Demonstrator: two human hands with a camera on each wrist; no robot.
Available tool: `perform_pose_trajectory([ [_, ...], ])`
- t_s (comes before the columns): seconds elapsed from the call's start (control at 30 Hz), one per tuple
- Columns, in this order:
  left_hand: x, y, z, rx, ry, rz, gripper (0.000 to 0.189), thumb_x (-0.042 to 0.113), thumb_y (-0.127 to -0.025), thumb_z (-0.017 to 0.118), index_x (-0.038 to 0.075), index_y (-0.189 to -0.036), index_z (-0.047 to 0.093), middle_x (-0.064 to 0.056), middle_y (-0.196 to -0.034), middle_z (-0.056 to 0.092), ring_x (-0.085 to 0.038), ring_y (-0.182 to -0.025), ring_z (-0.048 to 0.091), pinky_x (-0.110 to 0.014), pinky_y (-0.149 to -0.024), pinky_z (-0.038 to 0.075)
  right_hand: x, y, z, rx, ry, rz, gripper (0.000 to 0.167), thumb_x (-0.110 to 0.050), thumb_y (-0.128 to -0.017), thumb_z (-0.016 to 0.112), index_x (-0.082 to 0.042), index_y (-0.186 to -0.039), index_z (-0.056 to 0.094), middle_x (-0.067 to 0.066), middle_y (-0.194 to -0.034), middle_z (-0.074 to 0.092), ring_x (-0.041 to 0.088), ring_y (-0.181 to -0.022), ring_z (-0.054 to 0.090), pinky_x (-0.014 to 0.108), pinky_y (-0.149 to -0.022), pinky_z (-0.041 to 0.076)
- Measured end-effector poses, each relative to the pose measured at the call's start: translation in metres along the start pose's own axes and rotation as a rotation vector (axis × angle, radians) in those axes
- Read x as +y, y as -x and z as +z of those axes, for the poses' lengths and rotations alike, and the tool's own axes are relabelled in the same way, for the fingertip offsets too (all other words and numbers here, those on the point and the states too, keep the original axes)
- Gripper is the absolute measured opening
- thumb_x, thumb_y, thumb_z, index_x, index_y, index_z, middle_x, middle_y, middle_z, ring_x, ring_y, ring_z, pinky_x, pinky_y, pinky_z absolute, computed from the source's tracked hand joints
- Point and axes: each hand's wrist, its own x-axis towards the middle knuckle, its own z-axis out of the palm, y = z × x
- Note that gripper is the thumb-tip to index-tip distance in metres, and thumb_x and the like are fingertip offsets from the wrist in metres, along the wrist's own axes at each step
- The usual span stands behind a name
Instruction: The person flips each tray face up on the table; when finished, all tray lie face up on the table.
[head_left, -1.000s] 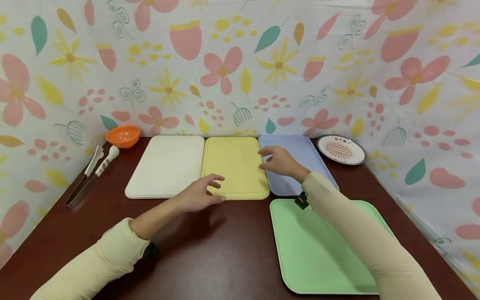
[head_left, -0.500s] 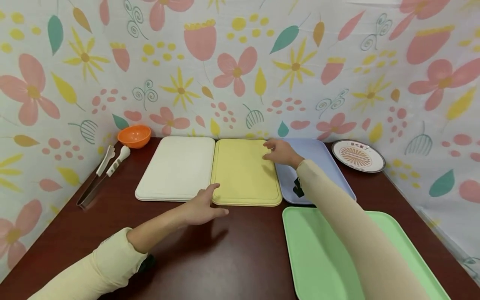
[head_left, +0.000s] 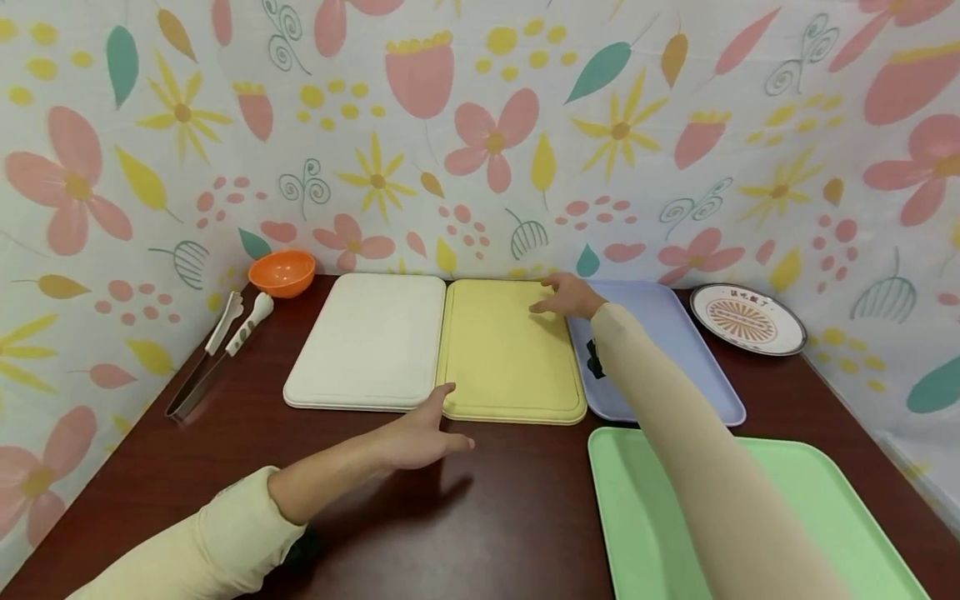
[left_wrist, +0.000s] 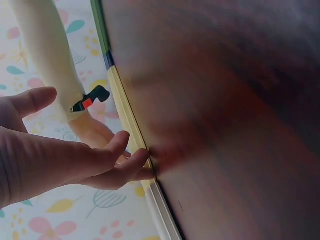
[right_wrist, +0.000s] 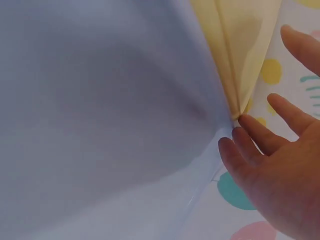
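Observation:
My left hand (head_left: 416, 439) reaches to the front left corner of a yellow cutting board (head_left: 510, 358), its fingers extended and thumb spread. In the left wrist view the fingertips of the left hand (left_wrist: 95, 160) are right at the front edge of the yellow board (left_wrist: 125, 102). At the board's back right corner is my right hand (head_left: 576, 297), fingers spread and holding nothing. The right wrist view puts the right hand's fingertips (right_wrist: 242, 120) close to the meeting corners of the yellow board (right_wrist: 257, 40) and a blue tray (right_wrist: 100, 100).
A white cutting board (head_left: 371, 342) lies directly left of the yellow one. Front right is a green tray (head_left: 795, 483), under my right arm. A round plate (head_left: 750, 321) sits back right. Tongs (head_left: 202, 379) and an orange bowl (head_left: 282, 274) are at the left, before a floral backdrop (head_left: 480, 142).
My right hand has moved from over the blue tray to the yellow board's back right corner. My left hand has dropped back to its front edge. The head view has turned slightly left.

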Motion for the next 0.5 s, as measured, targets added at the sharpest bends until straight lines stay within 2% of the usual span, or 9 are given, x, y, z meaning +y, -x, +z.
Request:
perform_pose_trajectory([
  [0.23, -0.002, -0.004, -0.001, 0.010, -0.002, 0.001, 0.089, 0.018, -0.088, 0.070, 0.002, -0.156, 0.015, -0.025, -0.158, 0.023, -0.036, -0.147, 0.019, -0.054, -0.116, 0.019, 0.004, -0.007, -0.004, -0.039, 0.012, -0.013, 0.086, -0.035, -0.089, 0.073, 0.007, -0.150, 0.030, 0.026, -0.154, 0.031, 0.045, -0.139, 0.030, 0.057, -0.110, 0.032],
  [0.5, -0.001, -0.005, -0.002, 0.018, -0.001, -0.003, 0.086, 0.016, -0.088, 0.069, 0.001, -0.155, 0.018, -0.027, -0.157, 0.024, -0.037, -0.147, 0.019, -0.055, -0.116, 0.018, 0.007, -0.020, -0.002, -0.082, 0.083, -0.006, 0.092, -0.044, -0.086, 0.075, -0.002, -0.153, 0.029, 0.023, -0.158, 0.026, 0.043, -0.142, 0.026, 0.058, -0.112, 0.027],
])
